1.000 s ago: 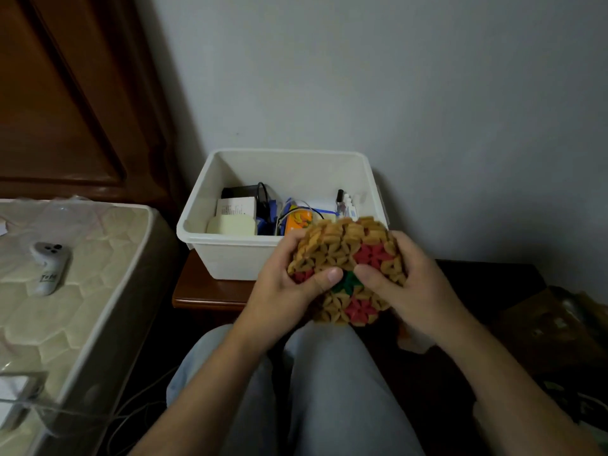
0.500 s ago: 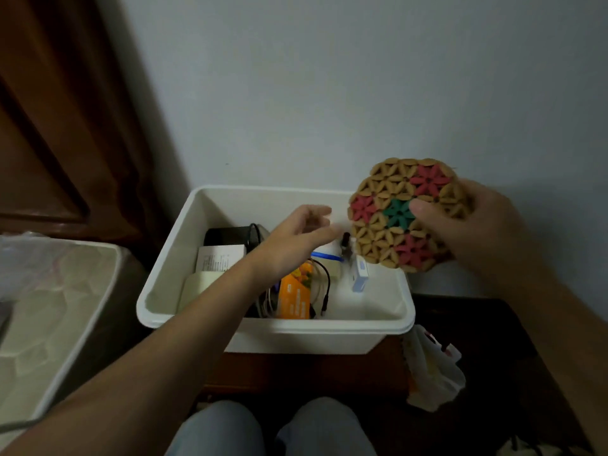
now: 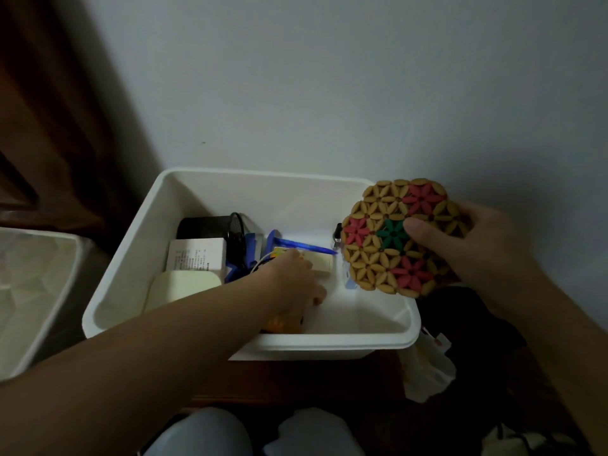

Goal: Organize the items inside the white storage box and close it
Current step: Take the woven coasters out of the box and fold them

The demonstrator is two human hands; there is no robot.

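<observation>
The white storage box stands open on a small wooden stand against the wall. My left hand reaches down into its middle, fingers curled around an orange packet. My right hand holds a round beaded mat with red and green flowers upright over the box's right rim. Inside lie a white carton, a pale yellow block, a black mesh holder, a blue pen and a cream box. No lid is in view.
A mattress corner sits close on the left. A crumpled white plastic bag hangs by the box's front right corner. My knees are just below the stand. The wall lies right behind the box.
My left hand let go of the mat and dropped into the box onto the orange packet. My right hand lifted the mat up and to the right. My view moved closer to the box.
</observation>
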